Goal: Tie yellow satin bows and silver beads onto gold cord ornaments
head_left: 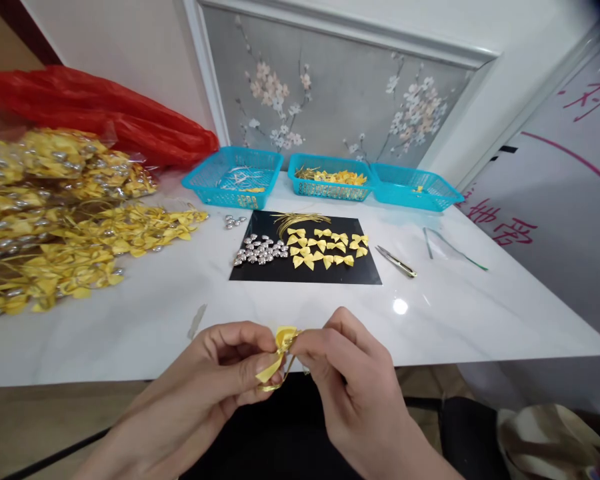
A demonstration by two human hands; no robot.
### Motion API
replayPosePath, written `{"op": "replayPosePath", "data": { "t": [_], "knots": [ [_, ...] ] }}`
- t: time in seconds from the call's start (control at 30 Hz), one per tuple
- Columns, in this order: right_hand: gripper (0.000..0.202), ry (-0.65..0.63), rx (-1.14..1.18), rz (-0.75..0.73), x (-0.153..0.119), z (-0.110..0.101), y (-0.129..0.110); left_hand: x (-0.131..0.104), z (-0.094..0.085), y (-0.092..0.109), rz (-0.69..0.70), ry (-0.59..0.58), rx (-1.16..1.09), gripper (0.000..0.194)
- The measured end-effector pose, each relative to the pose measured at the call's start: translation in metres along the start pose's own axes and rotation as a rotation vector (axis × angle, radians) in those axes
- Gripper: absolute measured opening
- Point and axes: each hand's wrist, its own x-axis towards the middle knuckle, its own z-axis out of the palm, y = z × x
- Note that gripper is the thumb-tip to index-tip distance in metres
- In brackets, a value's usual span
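Note:
Between finger and thumb, my left hand (230,370) grips a yellow ribbon bow (284,337) just off the table's front edge. My right hand (353,380) is closed at the bow's right side, pinching a thin gold tie (293,360) that loops beneath it. The fingertips hide part of the tie. Beyond both hands a black mat (310,275) carries several yellow bows (327,259), a heap of silver beads (263,252) and a bundle of gold ties (300,220).
Three blue baskets (220,193) stand along the wall; the middle one holds yellow bows. A utility knife (397,261) lies right of the mat, with a green strip (460,250) farther right. Finished-looking yellow bows with beads (80,260) pile up at left, near red plastic (115,110).

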Motion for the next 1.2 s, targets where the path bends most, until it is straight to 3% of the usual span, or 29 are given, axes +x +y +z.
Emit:
{"op": "replayPosePath", "data": {
  "t": [0.23,0.9,1.2],
  "knots": [
    [0.029,-0.046,0.127,0.043,0.002,-0.002,0.001,-0.004,0.002,0.002,0.006,-0.002,-0.007,0.017],
    [0.039,-0.05,0.1,0.026,-0.003,-0.001,0.005,-0.001,-0.002,-0.003,-0.024,0.018,-0.036,0.019],
    [0.035,-0.063,0.083,-0.021,-0.003,-0.003,0.011,-0.005,-0.001,0.001,-0.042,-0.072,-0.026,0.018]
  ]
}}
